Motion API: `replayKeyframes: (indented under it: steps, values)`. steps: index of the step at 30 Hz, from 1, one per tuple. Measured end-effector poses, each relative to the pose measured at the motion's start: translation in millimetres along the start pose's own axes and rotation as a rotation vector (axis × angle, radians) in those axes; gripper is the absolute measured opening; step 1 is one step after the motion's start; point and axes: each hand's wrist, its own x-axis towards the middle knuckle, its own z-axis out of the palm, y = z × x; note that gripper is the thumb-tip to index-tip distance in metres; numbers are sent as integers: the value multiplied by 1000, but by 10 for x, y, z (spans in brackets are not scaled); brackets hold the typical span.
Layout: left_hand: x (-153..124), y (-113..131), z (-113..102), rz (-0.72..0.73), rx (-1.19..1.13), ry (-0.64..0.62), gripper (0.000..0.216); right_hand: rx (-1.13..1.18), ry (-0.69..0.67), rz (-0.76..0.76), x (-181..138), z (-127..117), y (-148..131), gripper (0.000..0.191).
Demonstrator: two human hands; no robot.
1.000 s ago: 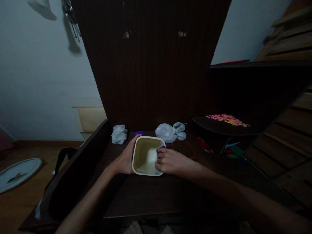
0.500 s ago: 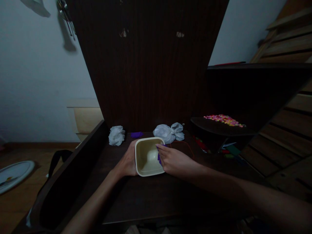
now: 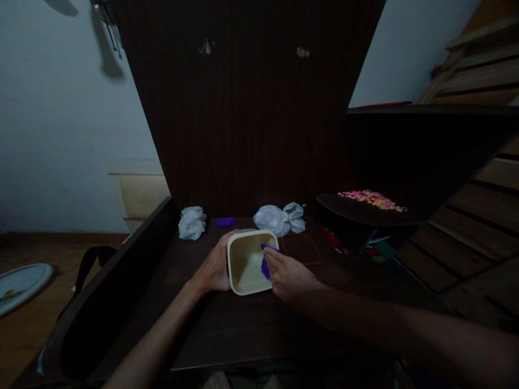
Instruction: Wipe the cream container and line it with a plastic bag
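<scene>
My left hand grips the left side of a cream, square-mouthed plastic container, whose opening is tilted toward me. At its right side, my right hand is closed on a purple cloth, pressed against the inner right wall near the rim. The right fingertips reach just inside the opening. Behind the container sit a knotted white plastic bag, a crumpled white plastic bag and a folded purple piece. A thin reddish-brown square frame, perhaps a lid, lies to the right on the dark tabletop.
A dark side board bounds the left, and a tall dark panel stands behind. On the right, a low shelf carries a pile of small pink and yellow pieces. A white round plate-like thing is at lower left.
The container has turned slightly and shifted a little right. My right hand with the purple cloth has moved slightly along the inner wall, showing more of the cloth.
</scene>
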Motion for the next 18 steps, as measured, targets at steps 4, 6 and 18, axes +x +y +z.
replayKeyframes:
  steps: [4,6,18]
  values:
    - [2,40,21,21,-19,34,124,-10,-71,14,64,48,-84,28]
    - [0,59,33,33,-32,50,122,32,-102,19,80,40,-114,26]
    - [-21,25,103,79,-46,66,122,243,-268,229,62,-14,-385,63]
